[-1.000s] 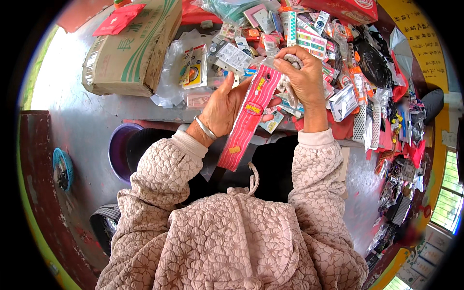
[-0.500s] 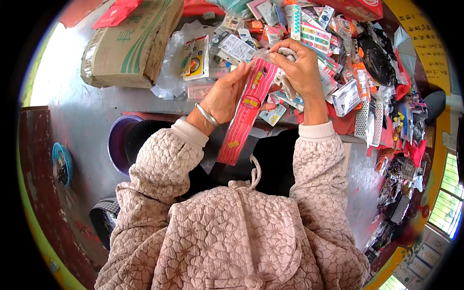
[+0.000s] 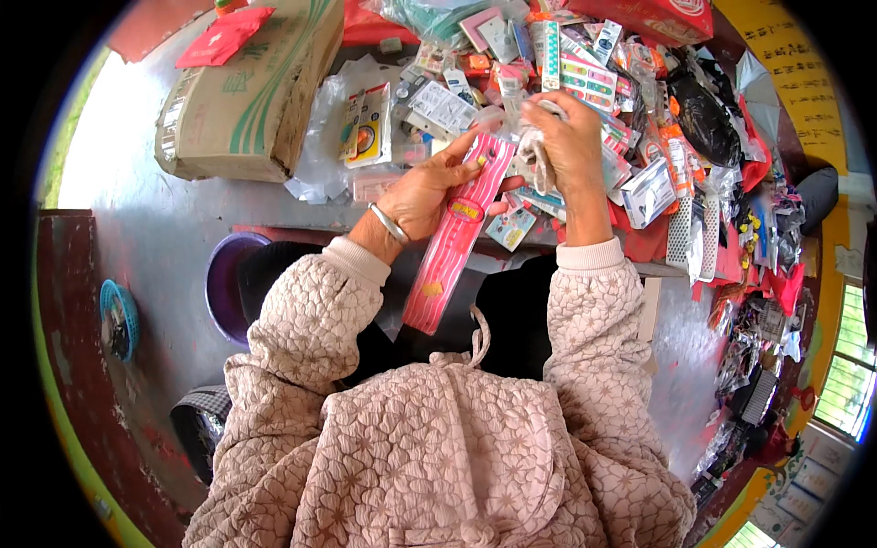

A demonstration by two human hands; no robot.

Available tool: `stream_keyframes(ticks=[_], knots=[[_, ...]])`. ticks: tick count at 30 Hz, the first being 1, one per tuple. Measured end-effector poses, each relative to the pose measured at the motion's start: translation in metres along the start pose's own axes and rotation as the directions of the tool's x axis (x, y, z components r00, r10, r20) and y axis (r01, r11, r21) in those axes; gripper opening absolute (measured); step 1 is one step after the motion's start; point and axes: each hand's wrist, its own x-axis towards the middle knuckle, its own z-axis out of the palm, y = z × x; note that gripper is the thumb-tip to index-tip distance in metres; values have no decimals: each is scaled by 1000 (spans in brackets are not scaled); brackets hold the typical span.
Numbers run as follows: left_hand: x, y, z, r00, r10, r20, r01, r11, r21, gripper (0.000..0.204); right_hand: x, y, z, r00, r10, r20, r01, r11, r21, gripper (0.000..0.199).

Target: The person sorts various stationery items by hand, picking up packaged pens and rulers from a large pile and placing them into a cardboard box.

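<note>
pink packet strip (image 3: pixel 454 239) runs diagonally, top end up-right; left hand (image 3: pixel 422 192) clasps it, right hand (image 3: pixel 568 146) closed on white cloth (image 3: pixel 536 153).

Pink striped packet (image 3: pixel 454 239) with a yellow label — purple basin (image 3: pixel 222 279), blue basket (image 3: pixel 119 318), brown carton (image 3: pixel 247 87) striped green.

You're in a puffy pale-pink quilted jacket (image 3: pixel 438 438) with ribbed cuffs, plus a silver bangle (image 3: pixel 390 224) on your left wrist.
</note>
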Motion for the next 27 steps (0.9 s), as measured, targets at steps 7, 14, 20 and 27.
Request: stream_keyframes(ticks=[7, 14, 20, 27], knots=[[-2, -3, -8, 998, -39, -49, 42, 998, 51, 51, -26, -25, 25, 875, -482, 39, 474, 836, -276, 9], [-12, 1, 8, 996, -77, 49, 71, 990, 121, 53, 11, 21, -4, 940, -334, -64, 267, 843, -467, 15], [-8, 7, 6, 999, 41, 34, -42, 999, 18, 54, 5, 15, -14, 983, 162, 81, -175, 964, 202, 30], [-9, 2, 1, 998, 19, -57, -14, 996, 84, 49, -11, -7, -4, 921, 199, 334, -295, 916, 270, 16]])
